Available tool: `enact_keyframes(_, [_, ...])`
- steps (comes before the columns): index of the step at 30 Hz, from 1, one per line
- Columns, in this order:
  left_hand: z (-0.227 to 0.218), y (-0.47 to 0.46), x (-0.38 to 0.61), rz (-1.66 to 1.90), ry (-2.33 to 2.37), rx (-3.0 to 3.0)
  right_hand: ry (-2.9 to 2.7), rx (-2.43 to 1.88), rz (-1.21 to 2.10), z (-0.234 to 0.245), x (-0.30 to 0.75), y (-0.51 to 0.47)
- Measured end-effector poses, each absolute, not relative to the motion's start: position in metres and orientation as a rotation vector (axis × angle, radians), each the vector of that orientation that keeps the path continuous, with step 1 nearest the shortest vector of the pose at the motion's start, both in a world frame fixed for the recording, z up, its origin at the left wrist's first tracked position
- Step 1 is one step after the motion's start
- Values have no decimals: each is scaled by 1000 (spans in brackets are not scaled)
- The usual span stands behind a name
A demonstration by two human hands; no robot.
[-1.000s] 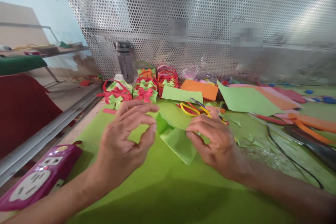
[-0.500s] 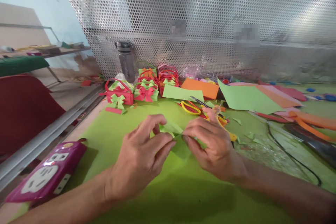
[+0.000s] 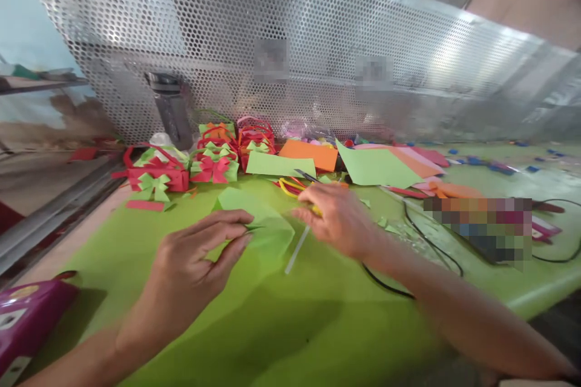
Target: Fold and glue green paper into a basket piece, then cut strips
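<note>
My left hand (image 3: pixel 195 260) is closed, pinching a folded piece of light green paper (image 3: pixel 267 227) between thumb and fingers above the table. To its right, my right hand (image 3: pixel 340 217) is closed around what looks like a glue gun (image 3: pixel 316 210); only a bit of yellow shows past the fingers. A pale translucent glue stick (image 3: pixel 297 251) slants down from it toward me, and a black cord (image 3: pixel 385 283) runs below the wrist. The rest of the tool is hidden by the hand. Just behind lie yellow-handled scissors (image 3: pixel 289 187).
Small red and green paper baskets (image 3: pixel 158 172) with bows stand at the back left, before a bottle (image 3: pixel 172 112). Green (image 3: pixel 379 163) and orange paper sheets (image 3: pixel 308 154) lie behind my hands. A purple power strip (image 3: pixel 36 320) sits at the left edge.
My right hand has let go of the green paper and taken hold of the glue gun. The left hand still pinches the paper. The view has turned to the right.
</note>
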State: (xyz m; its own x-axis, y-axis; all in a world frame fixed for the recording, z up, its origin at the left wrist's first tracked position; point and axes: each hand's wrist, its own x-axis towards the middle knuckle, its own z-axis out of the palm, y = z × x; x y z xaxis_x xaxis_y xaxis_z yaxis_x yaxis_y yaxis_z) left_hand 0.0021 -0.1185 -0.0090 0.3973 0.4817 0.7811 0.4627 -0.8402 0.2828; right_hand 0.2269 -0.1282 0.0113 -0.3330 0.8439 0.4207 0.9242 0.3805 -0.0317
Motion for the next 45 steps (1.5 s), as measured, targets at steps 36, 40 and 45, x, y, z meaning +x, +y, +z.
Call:
enact_keyframes(36, [-11,-100,-12,1549,828,3003,-1465,-1094,1001,33,270,-133])
enact_keyframes(40, [-11,-97,-18,1423,838,3153,-1611,-1051,1086,25,253,-153])
enact_keyframes(45, [-5,-97,-20,1325,831,3328,-1884,-1200,945,14,255,-173])
